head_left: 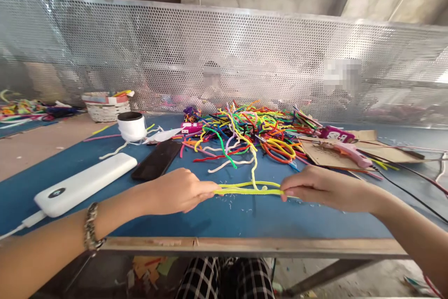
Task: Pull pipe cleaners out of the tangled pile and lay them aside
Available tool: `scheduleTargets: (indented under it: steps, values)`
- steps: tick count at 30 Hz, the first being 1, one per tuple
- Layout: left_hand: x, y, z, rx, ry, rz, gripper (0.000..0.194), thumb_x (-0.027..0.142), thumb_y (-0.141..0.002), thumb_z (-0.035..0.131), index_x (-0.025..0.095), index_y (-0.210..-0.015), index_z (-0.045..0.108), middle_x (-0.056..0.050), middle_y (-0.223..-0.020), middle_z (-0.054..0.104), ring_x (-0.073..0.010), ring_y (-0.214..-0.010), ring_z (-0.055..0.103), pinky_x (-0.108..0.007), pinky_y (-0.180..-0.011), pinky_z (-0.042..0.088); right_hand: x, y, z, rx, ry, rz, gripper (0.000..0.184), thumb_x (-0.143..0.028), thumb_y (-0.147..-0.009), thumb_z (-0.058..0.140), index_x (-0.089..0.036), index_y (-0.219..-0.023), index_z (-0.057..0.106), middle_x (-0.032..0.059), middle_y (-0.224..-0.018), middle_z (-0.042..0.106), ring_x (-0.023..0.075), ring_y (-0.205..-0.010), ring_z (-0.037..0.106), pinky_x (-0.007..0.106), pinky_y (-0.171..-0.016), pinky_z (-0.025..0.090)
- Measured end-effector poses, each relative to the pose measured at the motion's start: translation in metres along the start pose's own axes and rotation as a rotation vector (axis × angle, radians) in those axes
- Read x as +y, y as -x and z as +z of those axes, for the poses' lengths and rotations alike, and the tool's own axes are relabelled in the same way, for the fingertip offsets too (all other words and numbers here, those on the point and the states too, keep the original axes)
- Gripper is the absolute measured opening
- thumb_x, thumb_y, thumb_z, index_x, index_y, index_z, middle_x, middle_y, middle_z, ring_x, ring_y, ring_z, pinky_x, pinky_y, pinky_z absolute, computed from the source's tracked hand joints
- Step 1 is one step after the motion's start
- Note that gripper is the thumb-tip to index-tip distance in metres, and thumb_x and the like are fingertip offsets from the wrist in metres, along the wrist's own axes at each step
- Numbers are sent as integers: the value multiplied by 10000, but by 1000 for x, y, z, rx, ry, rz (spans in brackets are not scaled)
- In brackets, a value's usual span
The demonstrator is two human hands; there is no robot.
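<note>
Between my two hands, yellow pipe cleaners [250, 191] run level just above the blue table top. My left hand [184, 191] pinches their left ends between thumb and fingers. At the right ends, my right hand [322, 188] closes in a similar pinch. A pale yellow pipe cleaner [254, 168] trails from the pile down to the held strands and curls at its tip. Beyond my hands lies a tangled heap of many-coloured pipe cleaners [245, 126]. White fuzz bits are scattered on the table below the strands.
A white power bank [86, 184] with a cable and a black phone [157, 160] lie left. Behind them stand a white roll [131, 127] and a woven basket [107, 107]. A pink glue gun [350, 152] rests on cardboard [325, 156] at right. A perforated metal screen [175, 56] borders the back.
</note>
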State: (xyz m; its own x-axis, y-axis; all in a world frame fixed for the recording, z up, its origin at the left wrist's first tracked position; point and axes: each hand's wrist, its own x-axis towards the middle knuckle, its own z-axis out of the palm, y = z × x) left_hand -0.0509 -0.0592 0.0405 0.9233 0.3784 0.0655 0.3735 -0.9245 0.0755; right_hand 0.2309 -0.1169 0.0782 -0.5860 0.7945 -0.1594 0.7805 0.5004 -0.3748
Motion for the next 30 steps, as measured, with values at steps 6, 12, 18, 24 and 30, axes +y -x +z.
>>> scheduleTargets:
  steps: [6, 12, 18, 24, 30]
  values:
    - [1, 16, 7, -30, 305, 27, 332, 199, -899, 287, 170, -871, 616, 50, -406, 552, -73, -411, 527, -141, -555, 407, 20, 17, 21, -27, -153, 91, 455, -456, -857, 289, -150, -808, 622, -10, -517, 404, 76, -442, 318, 196, -405, 237]
    - [-5, 24, 25, 89, -245, 84, 344, 223, -893, 334, 188, -714, 626, 15, -578, 655, -110, -438, 541, -228, -452, 303, 26, 16, 35, 48, -56, 108, 408, -383, -865, 275, -154, -800, 606, 29, -590, 531, 104, -515, 431, 209, -490, 321]
    - [-18, 31, 26, 183, -219, -29, 441, 254, -912, 250, 189, -668, 611, 4, -577, 602, -107, -526, 535, -222, -491, 328, 35, 19, 40, 154, -62, 147, 365, -401, -853, 294, -177, -813, 580, 53, -661, 591, 130, -548, 471, 232, -503, 350]
    - [-27, 42, 25, 207, -156, 51, 486, 323, -912, 249, 184, -576, 570, 12, -513, 571, -96, -482, 494, -219, -485, 307, 46, 26, 43, 135, -71, 187, 364, -405, -856, 284, -173, -750, 544, 36, -610, 554, 111, -503, 426, 225, -476, 323]
    - [-28, 44, 27, 125, -241, -54, 487, 442, -861, 340, 179, -491, 518, 15, -471, 557, -104, -447, 515, -238, -472, 282, 49, 23, 45, 173, 103, 204, 432, -462, -849, 277, -185, -638, 531, 15, -508, 501, 114, -456, 417, 234, -459, 302]
